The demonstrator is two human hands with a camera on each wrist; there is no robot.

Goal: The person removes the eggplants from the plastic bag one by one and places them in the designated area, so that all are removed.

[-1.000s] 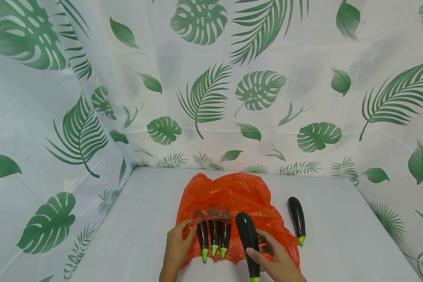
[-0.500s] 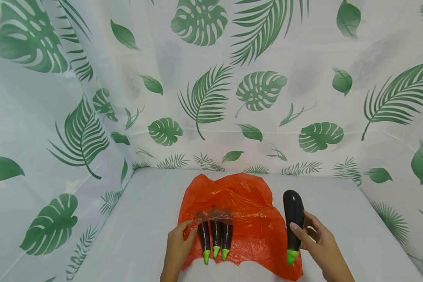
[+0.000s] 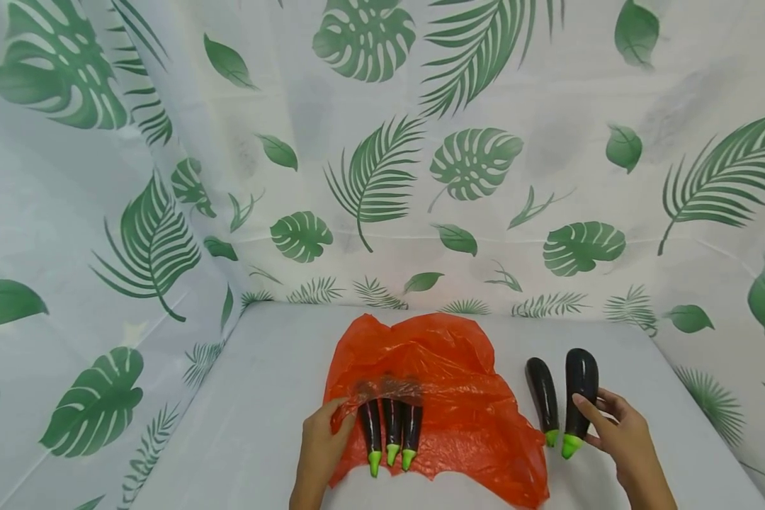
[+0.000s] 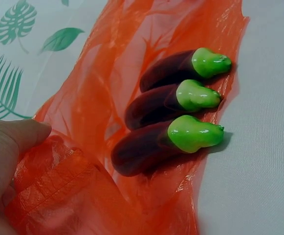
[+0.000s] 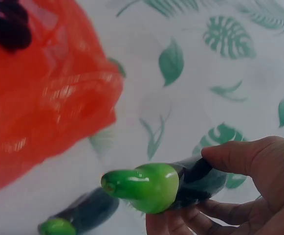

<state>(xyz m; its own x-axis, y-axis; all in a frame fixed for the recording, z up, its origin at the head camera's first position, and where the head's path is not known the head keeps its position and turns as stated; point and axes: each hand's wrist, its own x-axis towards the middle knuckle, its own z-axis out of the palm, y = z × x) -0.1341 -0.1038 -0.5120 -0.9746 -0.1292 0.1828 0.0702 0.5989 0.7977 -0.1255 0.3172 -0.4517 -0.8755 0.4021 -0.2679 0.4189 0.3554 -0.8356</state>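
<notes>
My right hand [image 3: 625, 432] holds a dark eggplant [image 3: 581, 375] with a green stem end, thumb on one side and fingers on the other, beside a second eggplant [image 3: 542, 389] lying on the table. In the right wrist view the held eggplant [image 5: 200, 183] points its green cap at the camera. My left hand [image 3: 321, 439] pinches the edge of a red plastic bag [image 3: 465, 425], lifting its upper layer. Three eggplants [image 3: 392, 425] lie side by side in the bag's mouth, their far ends under the film. Their green caps [image 4: 195, 134] face outward in the left wrist view.
A white table [image 3: 255, 397] carries everything. Leaf-printed white cloth [image 3: 382, 177] stands as walls at the back and both sides. The bag's crumpled right part spreads close to the loose eggplant.
My right hand has carried its eggplant rightward from over the bag, past the loose eggplant, to that one's right side. The left hand keeps its place on the bag.
</notes>
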